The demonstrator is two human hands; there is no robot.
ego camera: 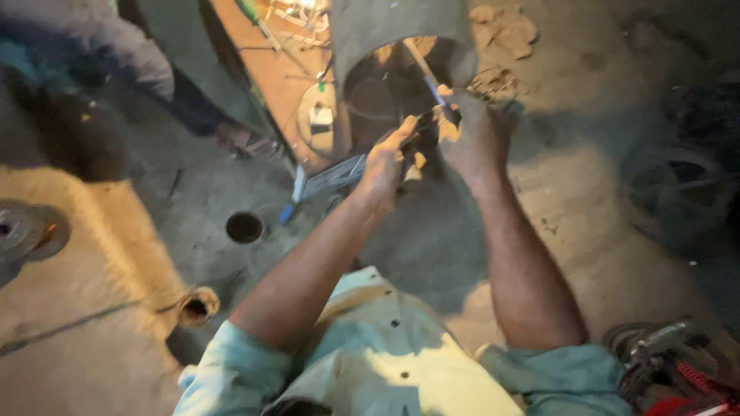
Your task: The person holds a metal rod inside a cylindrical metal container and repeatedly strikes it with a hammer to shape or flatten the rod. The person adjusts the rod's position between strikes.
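Over a dusty concrete floor [601, 231], warm lamp glare to the left, both hands met. Left hand [383, 166] closed around a flat grey metal tool [333, 177] with a blue end; right hand [470, 135] clenched on a thin rod [424, 73] angled up into a round grey pipe opening [401, 31]. Beyond: an orange board [270, 69], a small dark floor hole [244, 227], red-handled tools [678, 370] at lower right.

Dusty concrete floor [108, 323], warmly lit at left; round hole [244, 227]; shadowed right.
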